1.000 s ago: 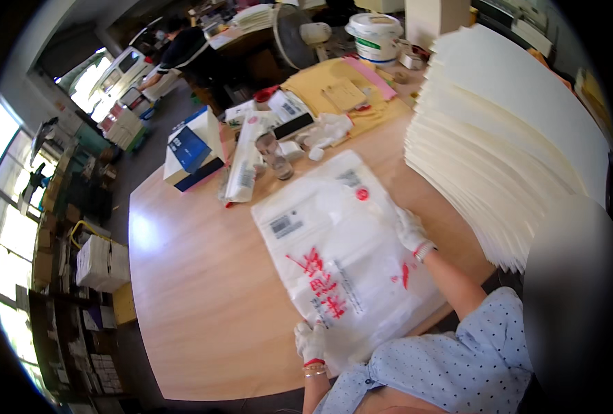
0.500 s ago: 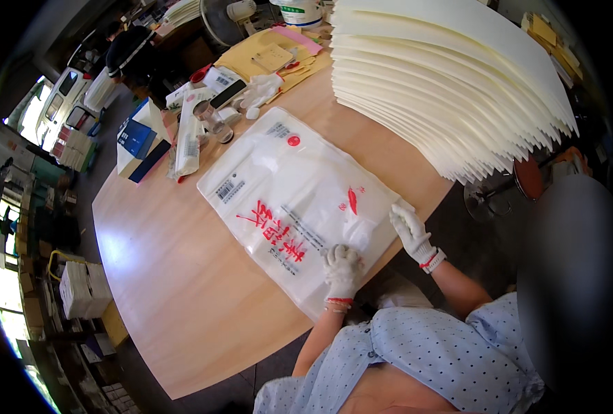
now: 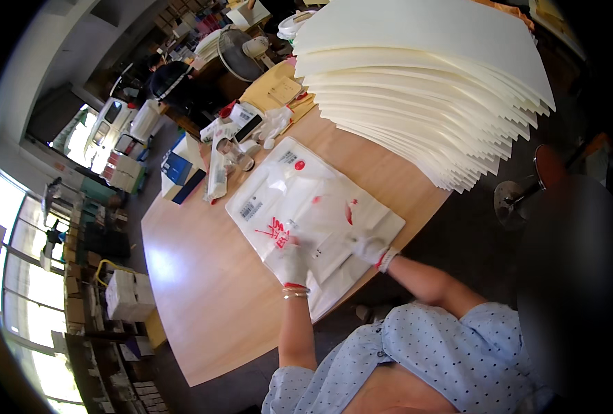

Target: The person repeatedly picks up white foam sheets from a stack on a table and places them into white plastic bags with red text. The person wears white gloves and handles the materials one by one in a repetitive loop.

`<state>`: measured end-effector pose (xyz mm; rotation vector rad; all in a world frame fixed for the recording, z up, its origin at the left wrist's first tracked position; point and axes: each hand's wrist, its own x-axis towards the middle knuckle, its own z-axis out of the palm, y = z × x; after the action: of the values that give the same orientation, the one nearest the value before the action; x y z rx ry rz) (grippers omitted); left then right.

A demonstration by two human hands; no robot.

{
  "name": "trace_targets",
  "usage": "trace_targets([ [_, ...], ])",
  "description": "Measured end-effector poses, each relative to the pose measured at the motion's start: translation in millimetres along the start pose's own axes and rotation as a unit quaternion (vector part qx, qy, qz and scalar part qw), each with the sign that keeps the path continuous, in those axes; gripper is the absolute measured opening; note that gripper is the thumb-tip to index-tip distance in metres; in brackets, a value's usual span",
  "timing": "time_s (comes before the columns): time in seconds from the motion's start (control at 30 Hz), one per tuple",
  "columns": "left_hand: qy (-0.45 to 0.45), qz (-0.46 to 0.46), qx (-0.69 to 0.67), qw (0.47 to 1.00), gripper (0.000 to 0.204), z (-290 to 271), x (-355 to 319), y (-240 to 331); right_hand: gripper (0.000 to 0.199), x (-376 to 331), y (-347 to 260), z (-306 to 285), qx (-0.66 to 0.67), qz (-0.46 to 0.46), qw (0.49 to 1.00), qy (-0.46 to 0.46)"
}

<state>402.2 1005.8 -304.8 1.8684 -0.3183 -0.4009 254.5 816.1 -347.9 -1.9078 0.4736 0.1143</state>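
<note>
A stack of paper in a clear plastic bag point(image 3: 317, 186), with red handwriting and red marks, lies flat on the wooden table. My left hand point(image 3: 294, 263), in a white glove with a red cuff, rests on the bag's near left part, fingers stretched forward over the red writing. My right hand point(image 3: 372, 250), in a matching glove, is over the near right part with its fingers pointing inward. Its fingertips are blurred, so I cannot tell whether they grip the plastic. Between the two hands the plastic shows creases.
A tall fanned stack of cream paper sheets point(image 3: 417, 90) covers the far right. Along the far edge are a clear cup point(image 3: 241, 159), a phone point(image 3: 248, 128), a blue-and-white box point(image 3: 179, 168) and yellow envelopes point(image 3: 268, 90). Beyond stand a fan point(image 3: 241, 54) and another person point(image 3: 170, 81).
Both hands have moved leftward over the bag; the right hand has left its right edge and come inward. The view has shifted, showing more of the room at the left.
</note>
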Motion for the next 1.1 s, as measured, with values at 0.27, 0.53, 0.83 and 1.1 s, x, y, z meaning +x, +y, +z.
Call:
trace_targets([
  [0.27, -0.102, 0.015, -0.177, 0.979, 0.017, 20.2, 9.9, 51.9, 0.049, -51.1, -92.1, -21.8, -0.002, -0.316, 0.884, 0.344],
  [0.53, 0.028, -0.051, -0.464, 0.884, 0.018, -2.3, 19.8, 33.6, 0.023, -22.4, -1.5, -48.2, -0.122, -0.039, 0.991, 0.036],
  [0.83, -0.054, 0.275, 0.030, 0.960, 0.043, -15.0, 33.1, 148.2, 0.028, -14.9, -122.7, 7.0, -0.129, -0.298, 0.944, 0.058],
  [1.1, -0.039, 0.251, 0.353, 0.900, 0.062, -16.1, -21.1, 229.3, 0.027, -85.7, -95.5, -71.3, -0.178, -0.317, 0.928, 0.083],
])
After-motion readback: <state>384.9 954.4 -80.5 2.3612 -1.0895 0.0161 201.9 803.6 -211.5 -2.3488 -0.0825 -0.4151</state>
